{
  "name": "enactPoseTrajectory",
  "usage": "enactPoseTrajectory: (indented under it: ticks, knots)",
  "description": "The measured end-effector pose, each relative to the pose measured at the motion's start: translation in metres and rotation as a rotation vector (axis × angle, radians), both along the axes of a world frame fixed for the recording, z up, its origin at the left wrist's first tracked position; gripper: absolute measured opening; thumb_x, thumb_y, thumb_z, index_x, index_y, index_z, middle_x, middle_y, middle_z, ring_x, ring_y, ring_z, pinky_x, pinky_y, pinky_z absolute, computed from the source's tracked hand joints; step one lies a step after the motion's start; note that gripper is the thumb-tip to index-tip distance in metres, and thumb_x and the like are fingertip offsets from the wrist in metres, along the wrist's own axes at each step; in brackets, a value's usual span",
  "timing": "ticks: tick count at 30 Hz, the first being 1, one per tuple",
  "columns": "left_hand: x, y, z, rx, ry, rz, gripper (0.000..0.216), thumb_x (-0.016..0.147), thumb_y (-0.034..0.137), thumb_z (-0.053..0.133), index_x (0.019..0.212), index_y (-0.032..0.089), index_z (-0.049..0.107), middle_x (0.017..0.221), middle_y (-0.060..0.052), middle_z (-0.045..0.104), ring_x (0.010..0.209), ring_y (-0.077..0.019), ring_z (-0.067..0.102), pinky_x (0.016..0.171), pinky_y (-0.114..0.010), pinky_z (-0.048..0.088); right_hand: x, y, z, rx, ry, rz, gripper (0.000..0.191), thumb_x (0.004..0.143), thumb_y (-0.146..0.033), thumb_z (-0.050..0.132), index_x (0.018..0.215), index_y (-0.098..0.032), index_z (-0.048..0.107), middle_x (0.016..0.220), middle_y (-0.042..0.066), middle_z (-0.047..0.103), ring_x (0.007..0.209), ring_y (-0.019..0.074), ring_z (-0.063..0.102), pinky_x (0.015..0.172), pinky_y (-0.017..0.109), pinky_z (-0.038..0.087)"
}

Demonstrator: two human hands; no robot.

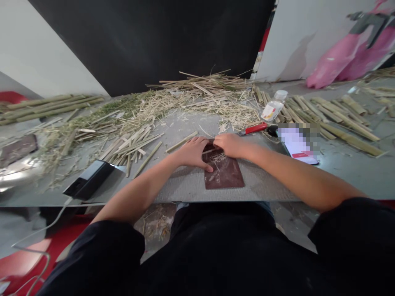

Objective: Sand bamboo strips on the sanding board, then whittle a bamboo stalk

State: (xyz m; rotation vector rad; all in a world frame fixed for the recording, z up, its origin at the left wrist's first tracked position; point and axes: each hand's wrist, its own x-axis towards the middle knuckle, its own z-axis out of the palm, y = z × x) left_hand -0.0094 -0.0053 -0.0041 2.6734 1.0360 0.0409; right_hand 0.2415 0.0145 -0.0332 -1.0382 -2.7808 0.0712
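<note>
A dark brown leather-like pad (pixel 225 176), dusted with pale shavings, lies flat near the table's front edge. My left hand (pixel 195 153) rests over its upper left corner, fingers bent forward and the thumb spread apart on the pad. Closed at the upper right of the pad is my right hand (pixel 230 144), its fingers curled down. A thin pale bamboo strip (pixel 211 151) runs across the pad between both hands; its right end goes under my right hand. Just beyond that hand lies a red-handled knife (pixel 255 128). What the right fingertips touch is partly hidden.
Split bamboo strips (pixel 131 144) lie left, with shavings (pixel 197 102) behind. A black box (pixel 89 179) with a cable sits at the front left. On the right are a lit phone (pixel 298 144), a white-capped bottle (pixel 274 106), bamboo pieces (pixel 348 119) and pink spray bottles (pixel 336 59).
</note>
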Motion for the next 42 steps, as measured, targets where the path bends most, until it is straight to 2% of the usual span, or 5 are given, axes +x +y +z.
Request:
enactPoseTrajectory:
  ticks: [15,20,25,36,42]
  knots:
    - [0.001,0.001,-0.001,-0.03,0.018,-0.004,0.115,0.06,0.085,0.077,0.151,0.024,0.045,0.16,-0.016,0.043,0.146,-0.0439,0.039,0.121,-0.055,0.032,0.011,0.011,-0.003,-0.039,0.093,-0.014,0.014,0.08,-0.007,0.059,0.076,-0.02,0.059,0.083,0.006,0.062,0.08,0.022,0.055,0.073,0.032,0.037]
    - [0.001,0.001,-0.001,-0.02,0.026,-0.005,0.121,0.058,0.087,0.076,0.153,0.02,0.042,0.16,-0.019,0.041,0.146,-0.044,0.038,0.12,-0.054,0.034,0.0,0.003,-0.003,-0.035,0.064,0.072,0.018,0.076,-0.002,0.057,0.079,-0.019,0.06,0.088,0.008,0.064,0.082,0.0218,0.054,0.075,0.032,0.037]
    - [0.001,0.0,0.0,-0.031,0.024,-0.008,0.115,0.06,0.086,0.076,0.151,0.023,0.044,0.159,-0.017,0.043,0.145,-0.0434,0.039,0.12,-0.054,0.033,0.013,0.01,-0.007,-0.027,0.123,-0.021,0.014,0.081,-0.007,0.057,0.076,-0.02,0.06,0.082,0.006,0.061,0.08,0.022,0.054,0.074,0.033,0.037]
    - [0.003,0.002,-0.003,-0.023,0.016,-0.007,0.114,0.058,0.086,0.077,0.148,0.022,0.046,0.156,-0.017,0.045,0.143,-0.0437,0.04,0.118,-0.054,0.035,0.013,0.012,-0.01,-0.029,0.169,-0.014,0.015,0.082,-0.008,0.056,0.074,-0.019,0.062,0.08,0.007,0.061,0.078,0.0222,0.053,0.073,0.033,0.036]
    - [0.003,0.003,-0.002,-0.052,0.025,0.004,0.118,0.058,0.086,0.076,0.151,0.022,0.043,0.158,-0.018,0.042,0.144,-0.0459,0.037,0.118,-0.055,0.035,0.01,0.01,-0.011,-0.081,0.145,0.079,0.016,0.078,-0.005,0.056,0.077,-0.019,0.062,0.085,0.007,0.063,0.081,0.021,0.054,0.074,0.032,0.037]
